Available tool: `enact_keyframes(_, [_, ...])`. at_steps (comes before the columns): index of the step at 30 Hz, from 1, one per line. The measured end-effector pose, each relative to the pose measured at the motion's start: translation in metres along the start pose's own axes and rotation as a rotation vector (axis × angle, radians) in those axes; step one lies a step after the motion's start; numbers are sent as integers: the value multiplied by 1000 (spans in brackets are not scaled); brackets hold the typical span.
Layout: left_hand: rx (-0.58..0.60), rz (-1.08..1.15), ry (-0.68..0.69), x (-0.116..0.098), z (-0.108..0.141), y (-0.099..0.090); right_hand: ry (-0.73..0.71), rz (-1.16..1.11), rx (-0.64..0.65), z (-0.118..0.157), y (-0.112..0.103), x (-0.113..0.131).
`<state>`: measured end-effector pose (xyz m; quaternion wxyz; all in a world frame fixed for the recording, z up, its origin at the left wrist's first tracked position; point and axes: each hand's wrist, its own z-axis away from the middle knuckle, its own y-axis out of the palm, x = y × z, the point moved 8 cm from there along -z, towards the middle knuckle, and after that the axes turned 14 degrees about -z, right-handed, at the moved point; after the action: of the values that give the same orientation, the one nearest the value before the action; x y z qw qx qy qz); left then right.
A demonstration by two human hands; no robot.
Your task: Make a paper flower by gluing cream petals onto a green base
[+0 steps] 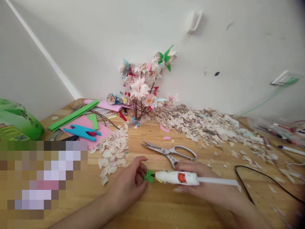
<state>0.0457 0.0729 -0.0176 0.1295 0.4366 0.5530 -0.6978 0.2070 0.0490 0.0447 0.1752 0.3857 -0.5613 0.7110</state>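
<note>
My left hand (pixel 131 179) pinches a small green paper piece (pixel 149 176) between thumb and fingers, low over the wooden table. My right hand (pixel 200 178) is wrapped round a white hot glue gun (pixel 176 177) with an orange switch; a glue stick (pixel 219 181) juts from its back end. The gun's dark nozzle points left and meets or nearly meets the green piece; whether they touch I cannot tell. Just beyond my right hand lie metal scissors (pixel 170 152), blades spread a little. A heap of pale petals (pixel 114 148) sits past my left hand.
A bunch of handmade flowers (pixel 140 87) stands at the back by the wall. Shell-like scraps (pixel 197 122) spread to its right. Coloured paper (pixel 73 116), blue clippers (pixel 83 132) and a green bag (pixel 19 121) lie left. A black cable (pixel 264 175) curves at right.
</note>
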Motion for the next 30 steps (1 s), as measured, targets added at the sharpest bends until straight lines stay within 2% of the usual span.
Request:
enact_keyframes(6, [-11, 21, -29, 0, -2, -2, 82, -8, -67, 9, 0, -13])
enact_keyframes(10, [-13, 21, -39, 0, -2, -3, 153, -59, -51, 10, 0, -17])
enact_keyframes(15, [-5, 10, -35, 1, -3, -2, 172, -131, 40, 7, 9, -15])
enact_keyframes(30, [-7, 11, -53, 3, -4, 0, 173, -179, 48, 6, 15, -16])
